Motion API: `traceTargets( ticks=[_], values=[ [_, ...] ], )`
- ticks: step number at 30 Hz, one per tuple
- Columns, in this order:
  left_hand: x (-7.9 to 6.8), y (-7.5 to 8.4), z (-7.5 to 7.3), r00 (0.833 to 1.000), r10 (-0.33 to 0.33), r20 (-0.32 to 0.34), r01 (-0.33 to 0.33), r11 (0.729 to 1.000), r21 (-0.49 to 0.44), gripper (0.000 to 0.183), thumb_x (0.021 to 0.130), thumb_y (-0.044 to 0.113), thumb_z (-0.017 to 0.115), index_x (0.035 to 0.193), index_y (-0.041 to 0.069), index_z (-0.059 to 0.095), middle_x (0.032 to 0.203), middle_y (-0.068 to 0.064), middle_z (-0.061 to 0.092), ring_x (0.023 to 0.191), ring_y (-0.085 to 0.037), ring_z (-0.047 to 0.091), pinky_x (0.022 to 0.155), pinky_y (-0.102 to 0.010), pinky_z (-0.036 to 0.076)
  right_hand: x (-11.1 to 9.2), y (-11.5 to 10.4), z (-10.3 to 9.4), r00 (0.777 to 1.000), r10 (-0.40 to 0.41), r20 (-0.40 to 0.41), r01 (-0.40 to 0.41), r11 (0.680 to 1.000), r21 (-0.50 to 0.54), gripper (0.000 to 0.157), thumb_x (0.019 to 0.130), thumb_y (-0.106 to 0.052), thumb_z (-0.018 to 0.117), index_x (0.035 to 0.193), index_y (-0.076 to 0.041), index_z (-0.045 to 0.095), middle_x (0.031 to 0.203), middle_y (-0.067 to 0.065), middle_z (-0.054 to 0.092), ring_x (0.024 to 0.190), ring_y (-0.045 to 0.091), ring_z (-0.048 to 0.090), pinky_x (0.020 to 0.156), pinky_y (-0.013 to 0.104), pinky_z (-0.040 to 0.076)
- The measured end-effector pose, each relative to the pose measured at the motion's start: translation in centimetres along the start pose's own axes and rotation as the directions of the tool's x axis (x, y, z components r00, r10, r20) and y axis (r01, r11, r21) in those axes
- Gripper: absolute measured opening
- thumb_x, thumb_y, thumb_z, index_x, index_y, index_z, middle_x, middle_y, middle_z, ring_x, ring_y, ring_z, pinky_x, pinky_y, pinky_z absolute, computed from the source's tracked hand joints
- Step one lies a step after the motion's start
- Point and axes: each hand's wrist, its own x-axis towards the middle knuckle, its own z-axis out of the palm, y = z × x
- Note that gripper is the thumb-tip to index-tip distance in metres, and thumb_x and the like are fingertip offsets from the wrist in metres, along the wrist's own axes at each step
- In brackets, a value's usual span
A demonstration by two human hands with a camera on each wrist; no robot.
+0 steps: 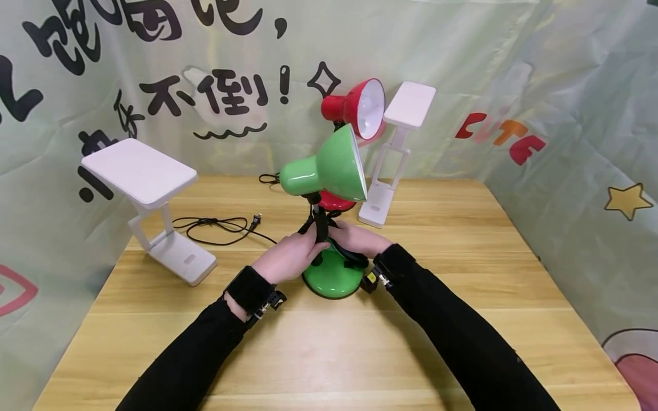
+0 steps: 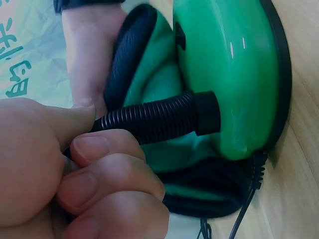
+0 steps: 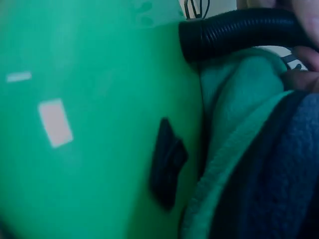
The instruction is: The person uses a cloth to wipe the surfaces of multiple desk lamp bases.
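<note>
A green desk lamp (image 1: 336,275) stands upright on the wooden table, with its shade (image 1: 336,165) facing right. My left hand (image 1: 289,258) grips its black ribbed neck (image 2: 154,119), fingers and thumb curled round it above the base. On the other side my right hand (image 1: 358,240) holds a green cloth with dark edging (image 2: 134,57), bunched behind the neck and close against the base. Some of its fingers are hidden behind the neck and the cloth. A black switch (image 3: 169,164) sits on the base, beside the cloth.
A white folding lamp (image 1: 180,257) stands at the left; another white lamp (image 1: 377,202) is at the back right. Behind the green lamp is a red lamp (image 1: 354,108). A black cord with a plug (image 1: 226,222) lies left of my hands. Printed fabric (image 1: 437,51) backs the table.
</note>
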Motion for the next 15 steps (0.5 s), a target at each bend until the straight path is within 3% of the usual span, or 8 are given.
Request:
traceTargets(
  ticks=[3,7,10,15],
  values=[
    [-0.1,0.0,0.1,1.000,0.020,-0.018,-0.020,1.000,0.010,0.047,0.106,0.034,0.043,0.142,0.004,0.038,0.072,0.001,0.059,0.068,-0.012,0.063,0.067,-0.033,0.053,0.7,0.0,-0.2,0.999,0.008,0.040,-0.008,1.000,0.000,0.048,0.102,-0.055,0.037,0.113,-0.018,0.066,0.109,0.001,0.066,0.102,0.014,0.060,0.097,0.031,0.042],
    [0.0,0.0,0.2,0.999,0.038,-0.027,-0.037,0.999,0.032,0.046,0.106,0.034,0.042,0.140,0.003,0.040,0.069,0.002,0.058,0.064,-0.011,0.061,0.064,-0.032,0.052,0.0,0.8,-0.6,1.000,-0.021,0.009,0.021,1.000,-0.020,0.043,0.103,-0.054,0.038,0.129,-0.027,0.059,0.129,-0.003,0.062,0.124,0.014,0.055,0.111,0.037,0.037],
    [0.2,0.0,0.2,0.999,0.030,-0.022,-0.029,0.999,0.036,0.053,0.106,0.037,0.040,0.147,0.003,0.032,0.066,0.002,0.056,0.061,-0.010,0.059,0.062,-0.030,0.050,-1.3,1.5,-0.9,0.998,-0.019,-0.056,0.017,0.999,-0.036,0.042,0.101,-0.053,0.041,0.137,-0.034,0.051,0.143,-0.005,0.052,0.136,0.016,0.047,0.117,0.043,0.032],
    [0.1,0.1,0.0,1.000,-0.003,-0.003,0.003,1.000,0.025,0.059,0.106,0.038,0.040,0.151,0.003,0.026,0.063,0.004,0.056,0.057,-0.009,0.057,0.060,-0.029,0.049,-5.1,2.8,-1.1,0.988,0.023,-0.153,-0.038,0.994,-0.099,0.046,0.101,-0.055,0.043,0.140,-0.033,0.050,0.148,-0.001,0.049,0.143,0.021,0.041,0.118,0.048,0.031]
  ],
)
